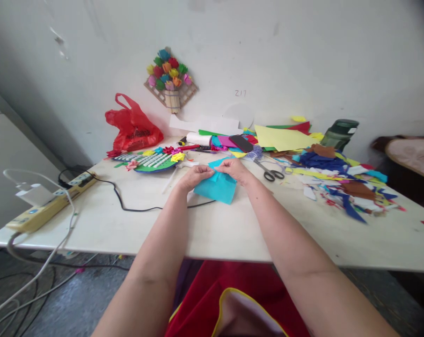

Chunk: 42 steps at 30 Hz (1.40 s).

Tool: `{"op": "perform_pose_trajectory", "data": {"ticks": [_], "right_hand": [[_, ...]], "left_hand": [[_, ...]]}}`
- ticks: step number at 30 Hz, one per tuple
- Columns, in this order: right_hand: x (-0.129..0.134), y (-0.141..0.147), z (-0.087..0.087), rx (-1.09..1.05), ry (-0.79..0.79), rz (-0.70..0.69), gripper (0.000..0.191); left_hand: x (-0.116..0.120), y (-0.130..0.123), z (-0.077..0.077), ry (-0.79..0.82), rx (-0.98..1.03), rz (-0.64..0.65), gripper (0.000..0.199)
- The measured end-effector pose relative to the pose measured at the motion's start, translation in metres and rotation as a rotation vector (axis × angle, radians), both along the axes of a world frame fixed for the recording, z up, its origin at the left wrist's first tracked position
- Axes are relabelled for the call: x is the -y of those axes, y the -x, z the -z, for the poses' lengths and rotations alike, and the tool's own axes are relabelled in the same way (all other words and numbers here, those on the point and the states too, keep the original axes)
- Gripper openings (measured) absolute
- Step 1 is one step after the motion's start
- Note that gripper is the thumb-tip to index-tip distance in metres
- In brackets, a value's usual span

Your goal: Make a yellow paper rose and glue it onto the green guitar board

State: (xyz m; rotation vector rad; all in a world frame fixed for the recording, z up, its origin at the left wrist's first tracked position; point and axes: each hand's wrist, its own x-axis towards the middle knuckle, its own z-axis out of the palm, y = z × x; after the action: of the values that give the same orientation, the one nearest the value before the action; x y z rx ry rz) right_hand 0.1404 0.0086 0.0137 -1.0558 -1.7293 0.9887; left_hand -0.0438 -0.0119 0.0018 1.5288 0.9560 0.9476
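Observation:
A sheet of blue paper (219, 188) is held up over the middle of the white table, creased near its upper part. My left hand (197, 177) pinches its upper left side. On the upper right side, my right hand (234, 169) pinches the same sheet, its fingertips close to those of my left hand. Black-handled scissors (273, 175) lie just to the right of my right hand. Left of my hands is a green and blue board (168, 164) with striped rolls and small coloured paper flowers on it.
A yellow power strip (52, 208) with cables lies at the left of the table (103, 234). Coloured paper scraps (359, 189) cover the right side. At the back are a red plastic bag (136, 128), a white roll (198, 139), yellow paper (282, 138) and a dark green bottle (339, 134).

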Motion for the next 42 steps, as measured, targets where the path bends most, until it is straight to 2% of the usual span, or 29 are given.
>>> {"op": "perform_pose_trajectory", "data": {"ticks": [5,12,18,26,30,35,39,42], "right_hand": [[-0.001,0.000,0.000,-0.026,-0.026,0.000,0.037],[-0.001,-0.004,-0.001,-0.120,0.029,0.037,0.041],[0.000,0.000,-0.001,-0.098,0.008,0.014,0.036],[0.003,0.004,-0.002,-0.046,-0.054,-0.001,0.035],[0.002,0.004,0.001,-0.096,0.037,-0.006,0.037],[-0.005,0.001,0.005,-0.309,0.216,0.019,0.039],[-0.008,-0.001,0.007,-0.299,0.349,0.009,0.043],[-0.007,0.001,0.009,-0.278,0.382,-0.021,0.040]], "left_hand": [[0.001,-0.002,-0.002,-0.012,-0.025,0.001,0.038],[-0.002,-0.001,0.002,-0.040,-0.013,-0.050,0.038],[-0.002,0.001,0.001,-0.144,-0.046,-0.073,0.035],[0.003,-0.005,-0.003,-0.149,-0.061,-0.059,0.039],[0.002,-0.006,-0.003,-0.192,-0.054,-0.117,0.041],[0.000,-0.006,-0.003,-0.259,-0.001,-0.242,0.040],[-0.003,-0.005,-0.002,-0.261,0.048,-0.356,0.038],[-0.007,-0.005,0.000,-0.246,0.063,-0.416,0.035]]}}
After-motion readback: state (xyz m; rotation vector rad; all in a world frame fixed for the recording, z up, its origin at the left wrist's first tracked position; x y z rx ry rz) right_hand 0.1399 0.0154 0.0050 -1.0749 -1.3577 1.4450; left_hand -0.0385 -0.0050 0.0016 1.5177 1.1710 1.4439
